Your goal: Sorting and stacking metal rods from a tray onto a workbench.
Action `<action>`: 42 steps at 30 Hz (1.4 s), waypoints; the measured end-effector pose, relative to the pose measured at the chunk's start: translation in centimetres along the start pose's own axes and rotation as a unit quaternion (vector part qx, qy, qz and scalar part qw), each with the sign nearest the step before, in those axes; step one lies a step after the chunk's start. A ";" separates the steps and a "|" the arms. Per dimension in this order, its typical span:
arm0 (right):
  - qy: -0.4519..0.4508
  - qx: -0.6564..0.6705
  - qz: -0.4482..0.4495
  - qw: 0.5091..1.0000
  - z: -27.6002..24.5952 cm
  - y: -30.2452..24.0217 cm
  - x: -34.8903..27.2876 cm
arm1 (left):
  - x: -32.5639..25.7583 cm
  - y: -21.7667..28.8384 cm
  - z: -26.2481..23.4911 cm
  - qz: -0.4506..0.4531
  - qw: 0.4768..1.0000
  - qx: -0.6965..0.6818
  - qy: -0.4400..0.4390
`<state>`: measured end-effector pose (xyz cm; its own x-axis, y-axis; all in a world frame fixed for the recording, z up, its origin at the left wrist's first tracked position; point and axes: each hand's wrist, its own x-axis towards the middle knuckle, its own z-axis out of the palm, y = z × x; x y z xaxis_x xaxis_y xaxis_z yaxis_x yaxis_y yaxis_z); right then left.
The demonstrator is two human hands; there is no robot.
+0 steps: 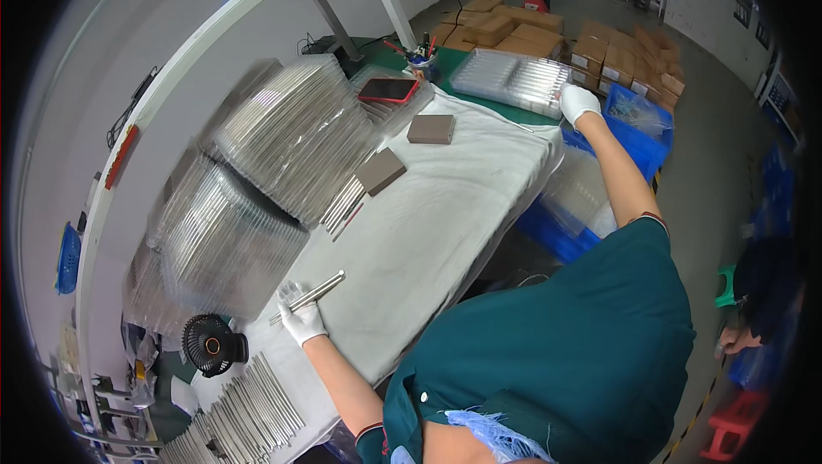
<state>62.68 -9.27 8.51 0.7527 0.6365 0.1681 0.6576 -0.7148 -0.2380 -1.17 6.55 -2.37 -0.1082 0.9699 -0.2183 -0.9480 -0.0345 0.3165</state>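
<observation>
My left hand (301,317), in a white glove, is closed around a few slim silver metal rods (319,290) above the white cloth. The rods stick out past the fingers on both sides. My right hand (580,103), also gloved, reaches far right to the end of a clear plastic tray (492,79) filled with shiny rods. Its fingers are curled at the tray's edge, and what they grip is hidden. Many loose metal rods (248,408) lie side by side at the near left. A black fan (211,345) stands beside them.
Tall stacks of clear ribbed trays (282,134) line the table's left side. Two brown blocks, one a far block (431,129), lie on the white cloth (402,233). A phone (388,90) rests on trays. Blue crates (629,149) stand right; cartons (514,36) are stacked behind.
</observation>
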 end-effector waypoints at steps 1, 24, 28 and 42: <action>0.000 -0.001 -0.006 1.000 -0.3 -0.2 0.3 | -0.1 0.1 0.0 -0.009 1.000 -0.004 -0.006; -0.487 0.666 -0.336 0.454 -3.7 -23.4 -14.7 | -4.0 -2.6 4.1 0.040 0.956 0.289 -0.031; -0.595 0.513 -0.337 0.519 0.9 -29.1 -17.0 | -0.3 0.7 -1.9 0.077 0.929 0.273 -0.238; -0.172 0.200 -0.784 0.562 4.5 -29.9 -27.6 | 0.8 0.1 -1.0 -0.012 0.994 0.069 -0.086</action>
<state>22.12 -4.13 6.67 -0.8380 0.4603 0.2931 0.3922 0.8815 -0.2629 -1.71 7.07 -3.47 -0.0218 0.9972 -0.0711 -0.8983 0.0117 0.4392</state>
